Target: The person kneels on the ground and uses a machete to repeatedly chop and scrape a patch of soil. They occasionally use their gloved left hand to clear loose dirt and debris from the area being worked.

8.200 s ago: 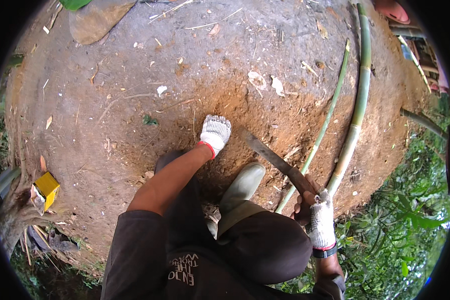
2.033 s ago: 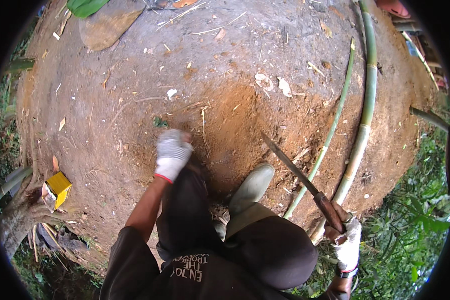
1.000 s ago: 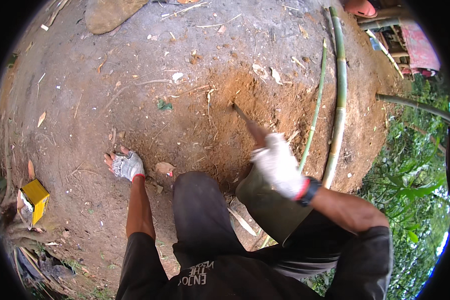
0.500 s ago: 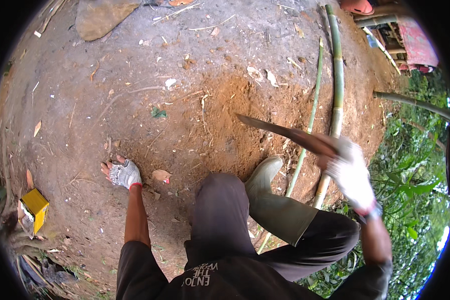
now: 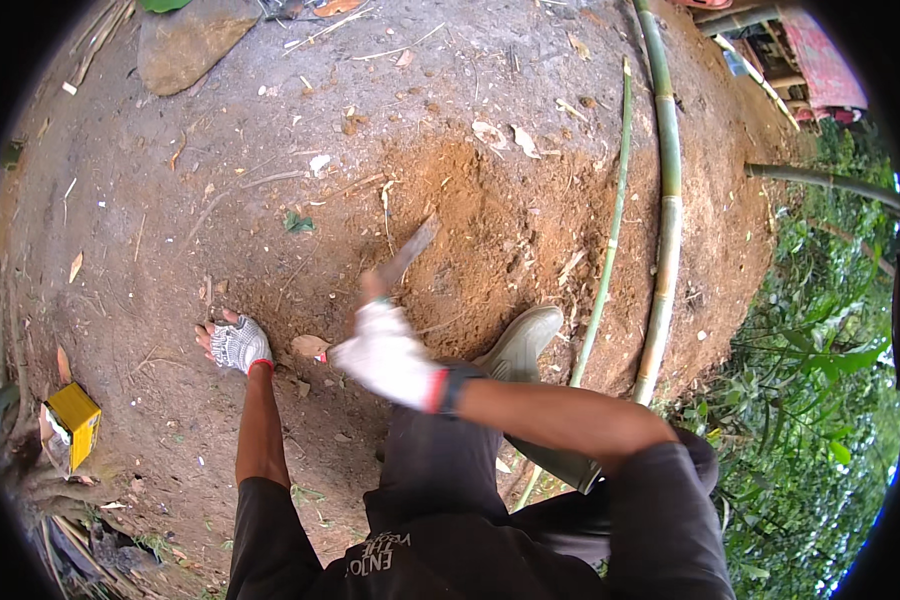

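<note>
My right hand (image 5: 382, 345), in a white glove, is closed around the handle of a machete (image 5: 410, 248). The blade points up and to the right over a patch of loosened brown soil (image 5: 475, 210); I cannot tell whether its tip touches the ground. My right forearm crosses in front of my knee. To the left, my left hand (image 5: 238, 342) rests on the dirt in a grey-white glove with bare fingertips. Its fingers are apart and hold nothing visible; a small stick (image 5: 208, 293) is just beyond them. Between the hands lies a dry leaf (image 5: 310, 346).
My rubber boot (image 5: 523, 338) stands right of the loosened soil. Beyond it run a thin green bamboo strip (image 5: 612, 235) and a thick bamboo pole (image 5: 667, 230). A yellow box (image 5: 73, 420) lies at the left, a flat stone (image 5: 190, 50) far left, and green plants (image 5: 800, 400) grow at right.
My right hand has swung the machete from the right, near the bamboo, across to the middle in front of my knee. My left hand stays on the ground. The view has shifted slightly.
</note>
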Tool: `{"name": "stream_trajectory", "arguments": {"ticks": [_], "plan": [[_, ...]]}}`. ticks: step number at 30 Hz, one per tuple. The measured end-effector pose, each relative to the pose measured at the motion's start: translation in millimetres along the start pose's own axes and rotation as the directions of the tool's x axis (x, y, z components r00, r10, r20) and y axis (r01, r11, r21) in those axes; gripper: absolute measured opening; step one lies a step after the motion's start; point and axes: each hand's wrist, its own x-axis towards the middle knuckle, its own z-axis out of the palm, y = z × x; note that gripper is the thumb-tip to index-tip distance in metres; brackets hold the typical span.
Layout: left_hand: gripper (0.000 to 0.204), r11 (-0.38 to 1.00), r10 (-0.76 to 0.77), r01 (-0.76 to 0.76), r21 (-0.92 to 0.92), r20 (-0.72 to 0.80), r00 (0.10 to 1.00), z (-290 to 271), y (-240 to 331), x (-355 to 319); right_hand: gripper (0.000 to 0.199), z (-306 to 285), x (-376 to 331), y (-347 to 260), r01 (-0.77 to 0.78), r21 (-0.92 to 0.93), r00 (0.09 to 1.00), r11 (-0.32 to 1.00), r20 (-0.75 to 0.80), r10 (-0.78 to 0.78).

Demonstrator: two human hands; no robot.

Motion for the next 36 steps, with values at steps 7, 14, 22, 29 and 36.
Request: {"name": "stream_trajectory", "arguments": {"ticks": [7, 14, 22, 29, 36], "plan": [[0.065, 0.999, 0.044, -0.043, -0.026, 0.035, 0.998, -5, -4, 3, 0.091, 57, 45, -10, 0.12, 0.244, 0.989, 0.962, -0.119, -0.093], [0.062, 1.0, 0.023, -0.023, -0.017, -0.001, 1.0, -12, -26, 35, 0.044, -196, -77, -13, 0.236, -0.507, 0.945, 0.829, -0.077, -0.317], [0.061, 1.0, 0.028, -0.028, -0.014, 0.008, 1.0, -1, -15, 46, 0.051, -244, -151, -105, 0.399, -0.793, 0.859, 0.46, 0.148, -0.49], [0.062, 0.999, 0.031, -0.031, -0.035, -0.025, 0.999, 37, -17, 39, 0.043, -249, -34, -78, 0.686, -0.673, 0.684, 0.276, 0.466, -0.562], [0.062, 0.999, 0.042, -0.04, 0.029, -0.049, 0.998, 36, 2, 36, 0.042, -215, 59, 40, 0.768, -0.613, 0.544, 0.185, 0.472, -0.694]]}}
